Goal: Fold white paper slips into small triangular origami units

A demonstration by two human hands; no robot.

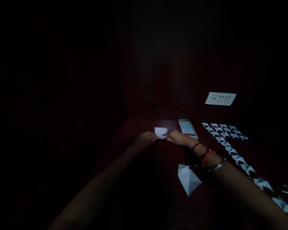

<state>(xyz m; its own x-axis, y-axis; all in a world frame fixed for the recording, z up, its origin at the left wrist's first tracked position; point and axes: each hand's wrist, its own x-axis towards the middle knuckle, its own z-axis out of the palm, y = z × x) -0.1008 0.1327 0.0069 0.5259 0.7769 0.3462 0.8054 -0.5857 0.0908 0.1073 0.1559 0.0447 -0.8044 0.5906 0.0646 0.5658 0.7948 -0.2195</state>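
My left hand point(145, 140) and my right hand point(179, 138) meet over the table, one at each end of a narrow strip of folded white paper point(161, 137). The fingers of both hands are closed on its ends. Just beyond the strip lies a small stack of white paper sheets point(160, 131). Nearer to me, below the right forearm, rests a folded white paper piece point(188, 179) with a pointed tip. A red bracelet and a metal bangle circle my right wrist. The dim light hides the finer folds.
A phone point(188, 129) with a lit screen lies beyond my right hand. Several small folded paper pieces point(227, 147) stand in rows along the right side. A white socket plate point(220, 99) is on the wall. The dark table point(136, 124) fades into shadow on the left.
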